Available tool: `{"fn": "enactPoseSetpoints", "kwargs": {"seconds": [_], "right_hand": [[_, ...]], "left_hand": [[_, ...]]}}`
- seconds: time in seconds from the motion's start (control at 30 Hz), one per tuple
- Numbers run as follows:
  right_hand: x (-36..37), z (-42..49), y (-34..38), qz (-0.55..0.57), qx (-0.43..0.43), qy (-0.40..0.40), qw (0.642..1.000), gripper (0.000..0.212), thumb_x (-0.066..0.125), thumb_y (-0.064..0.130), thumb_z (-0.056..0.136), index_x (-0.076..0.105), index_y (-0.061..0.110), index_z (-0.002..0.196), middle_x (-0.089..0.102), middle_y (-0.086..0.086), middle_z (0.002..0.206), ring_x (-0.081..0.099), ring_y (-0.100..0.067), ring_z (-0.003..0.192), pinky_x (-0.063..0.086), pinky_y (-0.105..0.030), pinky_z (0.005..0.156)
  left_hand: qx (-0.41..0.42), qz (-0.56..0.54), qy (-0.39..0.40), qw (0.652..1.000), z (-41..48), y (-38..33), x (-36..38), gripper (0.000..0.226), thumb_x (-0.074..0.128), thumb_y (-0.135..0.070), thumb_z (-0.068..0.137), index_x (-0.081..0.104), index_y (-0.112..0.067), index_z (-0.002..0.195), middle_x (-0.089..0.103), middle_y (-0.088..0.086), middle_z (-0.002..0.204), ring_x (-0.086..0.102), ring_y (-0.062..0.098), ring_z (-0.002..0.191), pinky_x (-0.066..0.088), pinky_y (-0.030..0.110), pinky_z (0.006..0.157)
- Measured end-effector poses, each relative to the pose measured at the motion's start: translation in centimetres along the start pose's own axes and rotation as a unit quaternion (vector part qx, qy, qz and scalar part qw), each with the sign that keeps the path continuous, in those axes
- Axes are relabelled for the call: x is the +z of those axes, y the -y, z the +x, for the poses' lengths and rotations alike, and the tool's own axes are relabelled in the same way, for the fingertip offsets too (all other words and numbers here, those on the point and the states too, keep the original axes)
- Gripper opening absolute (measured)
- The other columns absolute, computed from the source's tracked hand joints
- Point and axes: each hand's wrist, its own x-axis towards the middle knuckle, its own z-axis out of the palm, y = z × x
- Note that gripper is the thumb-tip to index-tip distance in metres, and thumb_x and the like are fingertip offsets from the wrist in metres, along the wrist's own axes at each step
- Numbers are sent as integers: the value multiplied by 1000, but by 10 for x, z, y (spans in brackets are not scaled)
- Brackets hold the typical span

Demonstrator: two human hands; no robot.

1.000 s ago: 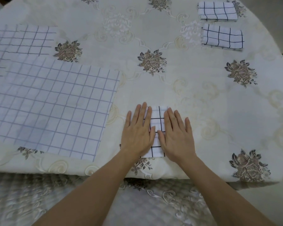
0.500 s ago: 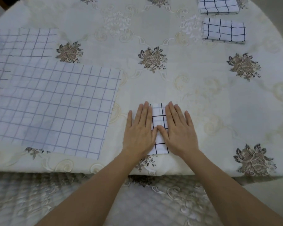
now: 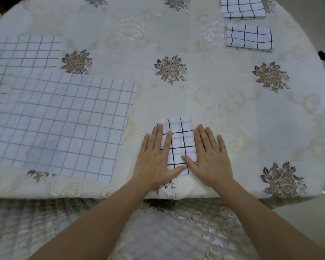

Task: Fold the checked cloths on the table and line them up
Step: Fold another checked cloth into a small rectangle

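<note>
Pressing fingers: both hands lie flat, fingers straight and slightly spread, gripping nothing.
Left hand [image 3: 155, 156]: palm down on the left edge of the folded cloth [image 3: 180, 145], thumb across its near corner.
Right hand [image 3: 210, 156]: palm down along the cloth's right edge, thumb resting on it.
Folded cloth: a narrow dark-checked rectangle near the front edge of the counter [image 3: 223, 102], between the two hands.
Open cloth [image 3: 60, 124]: spread flat to the left, faint checks, well apart from the hands.
Second open cloth [image 3: 24, 51]: behind it, partly covered.
Finished cloths: two folded ones at the far right, one [image 3: 242, 7] behind the other [image 3: 249, 37], just beside each other.
</note>
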Motion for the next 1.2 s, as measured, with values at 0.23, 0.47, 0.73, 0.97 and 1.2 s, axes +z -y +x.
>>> {"fn": "enactPoseSetpoints", "kwargs": {"seconds": [0.23, 0.47, 0.73, 0.97, 1.2], "right_hand": [[-16, -1, 11, 71, 50, 8, 996, 74, 26, 59, 99, 28, 9, 154, 26, -10, 162, 24, -28, 149, 26, -51, 119], [-42, 15, 36, 246, 235, -37, 940, 32, 56, 39, 96, 58, 13, 114, 61, -5, 102, 57, -25, 93, 47, -39, 76], [-55, 41, 36, 421, 367, 90, 825, 20, 69, 33, 88, 57, 17, 92, 58, 5, 81, 56, -19, 79, 44, -30, 71], [-66, 38, 41, 546, 344, 69, 761, 19, 65, 18, 85, 49, 16, 74, 49, 4, 67, 43, -15, 61, 36, -28, 60], [-104, 15, 39, 680, 331, 50, 653, 18, 62, 23, 87, 59, 5, 92, 69, -13, 95, 67, -31, 85, 57, -48, 78]], "left_hand": [[17, 4, 22, 1000, 0, 8, -5, 116, 28, -90, 79, 5, -10, 159, -8, 16, 166, -6, 28, 154, 11, 52, 123], [-82, -76, -13, 994, -17, 1, -16, 87, 23, -68, 94, 13, -11, 158, 11, 9, 166, 13, 24, 153, 13, 47, 123], [-106, -59, -12, 993, -19, -3, -13, 83, 29, -60, 91, 21, -12, 157, 21, 5, 164, 23, 21, 150, 18, 49, 120], [-148, -200, -15, 968, -15, -4, -29, 70, 44, -44, 99, 17, -16, 157, 24, 1, 162, 20, 17, 149, 16, 42, 123], [-324, -581, -6, 747, 0, -12, -77, 36, 45, -40, 102, 50, -24, 135, 61, -2, 131, 60, 18, 110, 48, 46, 104]]}}
